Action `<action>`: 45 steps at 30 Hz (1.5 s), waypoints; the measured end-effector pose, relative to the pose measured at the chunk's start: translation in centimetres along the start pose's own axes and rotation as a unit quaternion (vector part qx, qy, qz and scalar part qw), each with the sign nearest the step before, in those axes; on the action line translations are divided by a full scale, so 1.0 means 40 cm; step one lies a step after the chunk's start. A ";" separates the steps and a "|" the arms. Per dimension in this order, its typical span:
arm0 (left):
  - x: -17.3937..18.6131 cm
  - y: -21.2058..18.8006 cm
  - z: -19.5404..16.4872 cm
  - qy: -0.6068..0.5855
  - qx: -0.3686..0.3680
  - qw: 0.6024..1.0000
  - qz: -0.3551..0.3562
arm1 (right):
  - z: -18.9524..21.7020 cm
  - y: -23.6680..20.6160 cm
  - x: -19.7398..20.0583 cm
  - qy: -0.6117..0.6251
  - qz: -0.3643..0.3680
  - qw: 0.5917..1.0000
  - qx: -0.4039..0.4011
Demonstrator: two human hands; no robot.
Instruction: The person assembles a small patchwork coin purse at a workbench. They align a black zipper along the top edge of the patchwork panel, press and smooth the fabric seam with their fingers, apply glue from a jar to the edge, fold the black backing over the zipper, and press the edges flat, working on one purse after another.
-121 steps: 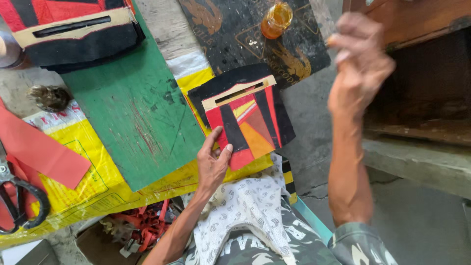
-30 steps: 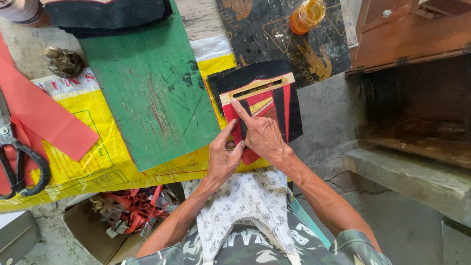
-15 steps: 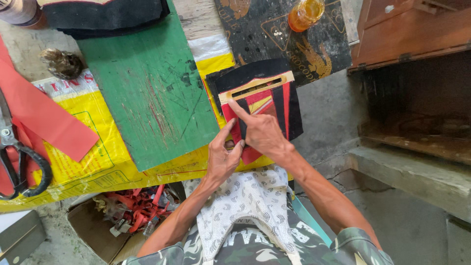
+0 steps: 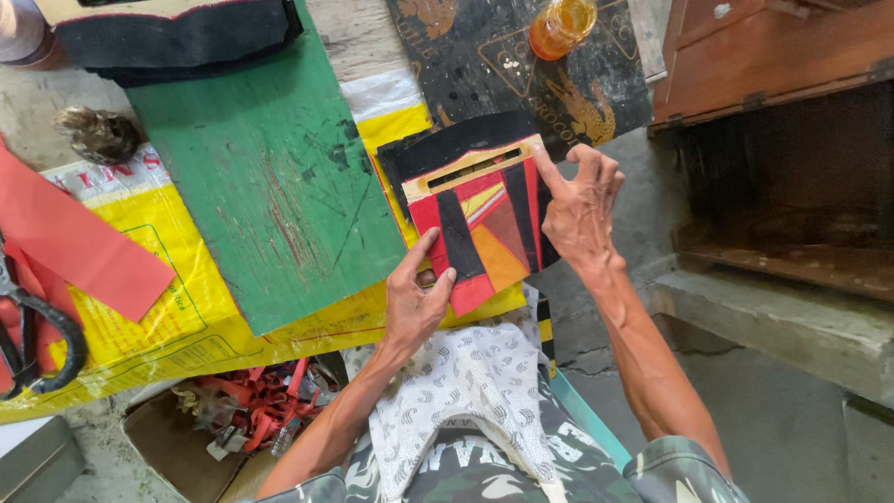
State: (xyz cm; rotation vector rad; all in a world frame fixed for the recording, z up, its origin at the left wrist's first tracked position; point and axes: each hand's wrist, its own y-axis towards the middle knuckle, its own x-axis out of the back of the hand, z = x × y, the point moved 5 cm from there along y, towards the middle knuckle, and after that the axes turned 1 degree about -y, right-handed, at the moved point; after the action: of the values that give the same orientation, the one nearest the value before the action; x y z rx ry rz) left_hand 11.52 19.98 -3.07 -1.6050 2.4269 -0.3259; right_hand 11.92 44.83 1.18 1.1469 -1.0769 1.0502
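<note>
**Both hands on the patchwork panel**

Here's the patchwork panel (image 4: 484,228), red, black, orange and yellow strips with a tan slotted band along its top edge, lying on a black backing piece (image 4: 447,144) over the yellow sack sheet (image 4: 140,317), just right of the green board (image 4: 270,177). The left hand (image 4: 414,298) grips the lower left corner: thumb up along the red edge, fingers curled over onto the face, a pinch on the panel itself. The right hand (image 4: 579,210) sits at the right edge, fingers loosely spread, index finger reaching to the upper right corner by the tan band; it presses rather than grasps. So the panel lies between the two hands. Its long axis runs from the lower left up toward the band, tilted slightly, band end pointing away from the person. An amber glass jar (image 4: 562,25) stands well beyond; scissors (image 4: 33,335) lie far left.
</note>
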 end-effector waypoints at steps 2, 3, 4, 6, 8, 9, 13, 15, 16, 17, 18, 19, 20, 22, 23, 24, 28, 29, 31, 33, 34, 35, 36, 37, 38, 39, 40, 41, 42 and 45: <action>-0.001 0.001 -0.004 0.011 -0.017 1.000 0.000 | 0.001 0.004 -0.012 -0.023 0.004 1.000 0.020; -0.001 -0.001 -0.006 0.016 -0.024 1.000 -0.001 | 0.000 0.005 -0.014 -0.022 0.003 0.999 0.024; -0.001 0.000 -0.005 0.007 -0.020 1.000 0.001 | 0.000 0.009 -0.016 -0.020 0.000 0.999 0.029; -0.002 -0.001 -0.004 -0.010 -0.012 1.000 0.004 | 0.001 0.013 -0.016 -0.020 -0.005 0.999 0.042; -0.002 -0.002 -0.003 -0.002 -0.003 1.000 0.003 | 0.002 0.015 -0.013 -0.022 -0.008 0.998 0.055; -0.003 -0.001 -0.003 0.001 0.001 1.000 0.005 | 0.000 0.015 -0.012 -0.027 -0.003 0.998 0.055; 0.000 -0.001 -0.008 0.026 -0.007 1.000 -0.003 | -0.020 0.019 -0.010 0.002 -0.009 1.000 -0.003; 0.000 0.000 -0.006 0.032 0.003 0.999 -0.006 | -0.026 0.020 -0.014 0.040 -0.012 0.999 -0.032; 0.001 0.000 -0.008 0.028 -0.004 1.000 -0.006 | -0.022 0.020 -0.020 0.062 -0.005 0.998 -0.034; 0.001 -0.002 -0.010 0.025 -0.008 1.000 -0.004 | -0.015 0.015 -0.026 0.083 0.002 0.996 -0.038; 0.001 -0.001 -0.011 0.022 -0.016 1.000 -0.002 | -0.010 0.018 -0.032 0.077 0.008 0.996 -0.037; -0.001 0.000 -0.009 0.013 -0.011 1.000 0.003 | -0.004 0.022 -0.039 0.070 0.013 0.997 -0.036; -0.002 -0.002 -0.007 0.004 -0.006 1.000 0.007 | 0.002 0.022 -0.043 0.064 0.020 0.997 -0.034; -0.001 -0.002 -0.004 0.002 0.000 1.000 0.005 | 0.014 0.025 -0.040 0.047 -0.002 0.999 -0.019; 0.000 -0.002 -0.003 0.008 0.001 1.000 0.003 | 0.019 0.026 -0.037 0.037 -0.012 0.999 -0.012; 0.001 -0.002 -0.002 0.014 0.002 1.000 0.002 | 0.025 0.027 -0.038 0.032 -0.008 0.999 -0.010; 0.004 0.001 -0.007 0.032 -0.021 0.999 -0.005 | 0.077 0.038 -0.044 0.009 0.016 1.000 0.020; 0.005 0.000 -0.003 0.043 -0.004 0.999 -0.005 | 0.099 0.041 -0.048 0.003 0.024 0.999 0.033; 0.005 0.002 -0.001 0.041 -0.002 0.999 -0.004 | 0.143 0.044 -0.042 0.027 0.013 0.998 0.059; 0.003 0.002 -0.004 0.018 -0.028 0.999 -0.002 | 0.194 0.044 -0.038 0.049 0.010 0.995 0.087; 0.003 0.002 -0.003 0.018 -0.032 0.999 -0.003 | 0.219 0.046 -0.038 0.057 0.010 0.993 0.102; 0.002 0.001 -0.002 0.018 -0.037 0.999 -0.004 | 0.240 0.046 -0.036 0.065 0.010 0.991 0.117; 0.001 0.000 0.000 0.018 -0.040 0.999 -0.004 | 0.258 0.046 -0.037 0.069 0.022 0.990 0.122; 0.001 0.000 0.010 0.016 -0.010 1.000 -0.005 | 0.273 0.045 -0.038 0.073 0.033 0.989 0.127; 0.002 0.000 0.020 0.015 0.018 1.000 -0.005 | 0.283 0.046 -0.038 0.076 0.044 0.987 0.133; 0.003 -0.001 0.029 0.014 0.047 0.999 -0.005 | 0.291 0.046 -0.035 0.076 0.041 0.986 0.142; 0.004 -0.001 0.027 0.007 0.031 1.000 -0.004 | 0.294 0.048 -0.032 0.075 0.038 0.985 0.151; 0.005 0.000 0.023 0.000 0.014 1.000 -0.003 | 0.294 0.051 -0.029 0.073 0.035 0.984 0.159; 0.004 -0.001 0.019 -0.007 -0.003 1.000 0.000 | 0.289 0.055 -0.023 0.106 0.033 0.980 0.165; 0.004 -0.003 -0.005 0.075 -0.039 0.996 -0.022 | 0.215 0.098 0.011 0.231 -0.044 0.964 0.121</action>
State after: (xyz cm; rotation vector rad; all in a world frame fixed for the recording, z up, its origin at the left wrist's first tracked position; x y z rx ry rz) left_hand 11.50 19.79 -2.85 -1.7281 2.5468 -0.3763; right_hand 7.30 36.77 3.02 1.0551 -0.5357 1.3226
